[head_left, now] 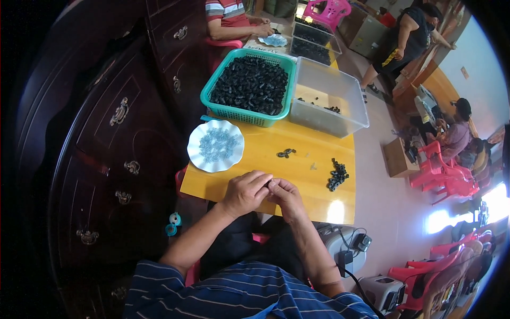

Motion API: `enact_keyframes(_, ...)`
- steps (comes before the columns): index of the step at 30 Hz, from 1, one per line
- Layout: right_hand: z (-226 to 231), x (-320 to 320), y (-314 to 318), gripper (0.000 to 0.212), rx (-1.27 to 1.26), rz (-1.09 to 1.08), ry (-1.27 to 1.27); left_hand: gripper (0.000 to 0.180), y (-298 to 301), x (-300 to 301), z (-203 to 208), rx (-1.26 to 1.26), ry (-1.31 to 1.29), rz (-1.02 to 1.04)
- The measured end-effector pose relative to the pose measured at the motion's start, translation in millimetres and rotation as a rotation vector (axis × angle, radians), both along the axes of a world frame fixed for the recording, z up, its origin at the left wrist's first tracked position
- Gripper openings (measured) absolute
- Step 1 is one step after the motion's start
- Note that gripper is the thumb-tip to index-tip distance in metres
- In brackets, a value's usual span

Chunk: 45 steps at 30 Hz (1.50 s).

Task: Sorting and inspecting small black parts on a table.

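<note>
At the table's near edge my left hand (246, 191) and my right hand (287, 198) meet, fingers pinched together around a small black part (270, 182) that they mostly cover. To their left is a white scalloped plate (195, 157) bearing many small clear pieces (215, 143). A few black parts (286, 153) lie on the yellow table just beyond my hands. Further right sits a pile of similar black parts (338, 175). Tiny pale bits (313, 166) rest between these two groups.
Behind the plate stands a green basket (249, 118) heaped with black parts, beside a translucent bin (332, 119) holding a few. A person in a red shirt (234, 21) works at the far end. Dark drawers (114, 154) border the left; pink chairs (443, 178) and other people are at right.
</note>
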State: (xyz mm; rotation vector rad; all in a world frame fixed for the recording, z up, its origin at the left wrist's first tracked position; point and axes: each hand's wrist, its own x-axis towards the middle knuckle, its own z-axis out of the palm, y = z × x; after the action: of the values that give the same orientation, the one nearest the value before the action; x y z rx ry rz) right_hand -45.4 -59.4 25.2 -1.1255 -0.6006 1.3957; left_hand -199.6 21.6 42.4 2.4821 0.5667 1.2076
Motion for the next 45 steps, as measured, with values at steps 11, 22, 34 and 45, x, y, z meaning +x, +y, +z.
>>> enact_keyframes(11,36.1,49.6,111.9,0.02,0.084,-0.049,-0.485,0.021,-0.2,-11.3,-66.5,-0.477,-0.082,0.048)
enact_keyframes(22,2.3,168.8,132.6,0.023,0.229,-0.43,-0.815,0.014,-3.9,-8.9,-63.9,-0.372,-0.089,0.03)
enact_keyframes(34,-38.3,248.7,136.8,0.023,-0.149,-0.492,-1.297,0.013,-4.2,-12.1,-61.0,-0.374,-0.085,0.044)
enact_keyframes(45,-46.4,225.9,149.3,0.02,-0.027,-0.416,-1.626,0.011,-4.9,-13.5,-55.9,-0.37,-0.058,0.048)
